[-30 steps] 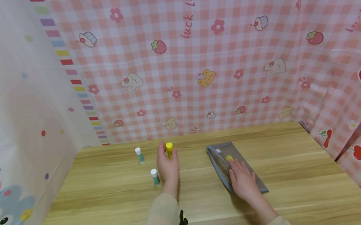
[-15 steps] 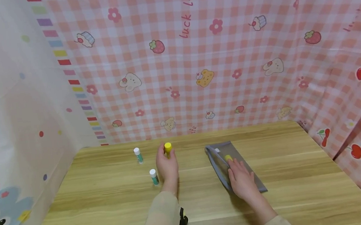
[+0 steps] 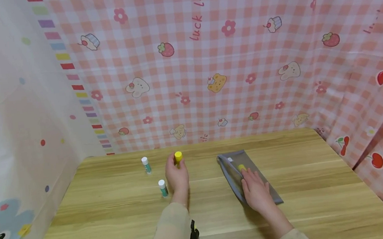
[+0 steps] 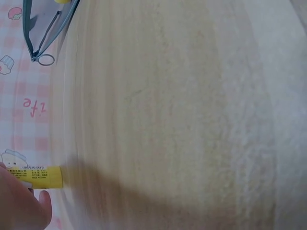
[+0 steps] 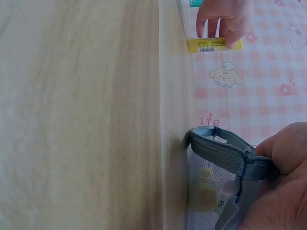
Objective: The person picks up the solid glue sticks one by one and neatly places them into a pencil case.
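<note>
In the head view my left hand pinches a yellow glue stick between thumb and fingers, yellow cap end up. The right wrist view shows the stick's printed label with a barcode. My right hand holds a grey mesh zip pouch; its thumb lies at the zipper edge in the right wrist view, while the fingers spread over the mesh. The pouch mouth gapes a little. A yellow-capped object shows through the mesh, its lower part covered by the fingers.
Two green glue sticks with white caps, a farther one and a nearer one, stand left of my left hand. A small black item shows beside the left forearm. Checked cloth hangs behind the wooden table.
The left hand has shifted its fingers a little around the yellow glue stick, hiding more of its barrel. The right hand and pouch stay about in place; the head view has moved slightly.
</note>
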`<act>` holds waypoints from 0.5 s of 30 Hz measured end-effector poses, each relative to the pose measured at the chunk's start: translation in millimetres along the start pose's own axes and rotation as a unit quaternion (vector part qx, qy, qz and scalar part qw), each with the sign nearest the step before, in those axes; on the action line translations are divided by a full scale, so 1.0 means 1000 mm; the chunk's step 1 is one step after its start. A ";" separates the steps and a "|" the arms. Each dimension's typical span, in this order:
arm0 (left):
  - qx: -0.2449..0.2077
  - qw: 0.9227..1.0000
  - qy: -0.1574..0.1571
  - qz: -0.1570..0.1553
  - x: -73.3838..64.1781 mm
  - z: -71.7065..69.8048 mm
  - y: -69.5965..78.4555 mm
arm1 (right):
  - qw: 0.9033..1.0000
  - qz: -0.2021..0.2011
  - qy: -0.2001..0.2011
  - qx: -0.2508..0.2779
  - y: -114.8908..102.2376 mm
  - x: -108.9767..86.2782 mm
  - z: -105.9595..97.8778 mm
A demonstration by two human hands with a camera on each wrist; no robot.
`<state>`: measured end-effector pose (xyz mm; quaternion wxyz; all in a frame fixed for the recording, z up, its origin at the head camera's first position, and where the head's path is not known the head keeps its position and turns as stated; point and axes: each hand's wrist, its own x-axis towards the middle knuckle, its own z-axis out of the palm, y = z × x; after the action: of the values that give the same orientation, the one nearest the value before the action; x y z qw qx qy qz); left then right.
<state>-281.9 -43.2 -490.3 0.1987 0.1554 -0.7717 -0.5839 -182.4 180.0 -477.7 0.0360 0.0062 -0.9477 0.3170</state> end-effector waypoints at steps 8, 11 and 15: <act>-0.014 0.999 0.000 0.029 -0.005 0.000 0.000 | 1.000 -0.001 0.001 0.000 -0.001 0.000 0.001; -0.014 0.999 -0.011 0.038 -0.007 0.001 -0.002 | 1.000 -0.001 0.000 -0.001 -0.001 0.000 0.001; -0.017 0.999 -0.029 0.040 -0.009 0.004 -0.004 | 1.000 -0.002 -0.002 -0.002 -0.001 0.000 0.001</act>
<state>-275.7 -36.4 -495.9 0.2021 0.1045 -0.7727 -0.5925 -182.7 178.7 -478.3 0.0348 0.0086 -0.9483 0.3155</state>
